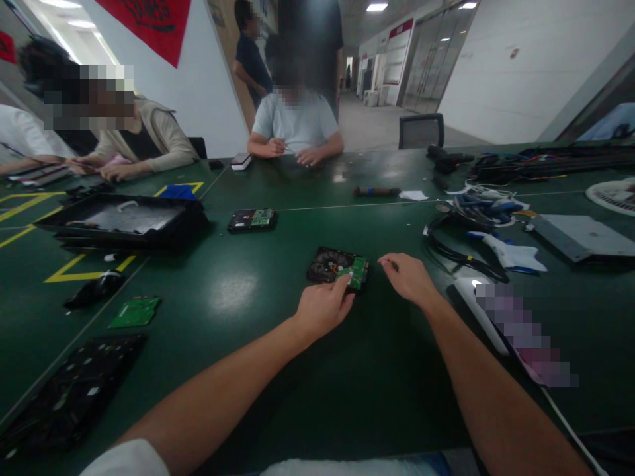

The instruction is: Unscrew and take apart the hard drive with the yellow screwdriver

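A hard drive [327,264] lies on the green table in front of me, its green circuit board [358,272] facing up on the right side. My left hand [323,305] grips the drive's near edge, the index finger on the board and the thumb lower at the side. Just right of the drive, my right hand [411,276] is closed in a pinch. A small dark tip shows at its fingers, too small to name. Farther back on the table sits a second hard drive [252,219] with part of a green board showing.
Left are a stack of black trays [129,221], a loose green circuit board [135,311] and a black panel [74,390]. On the right lie a power strip [479,311], cables [483,206], a glove [513,252] and a metal box [585,237]. A person [297,125] sits opposite.
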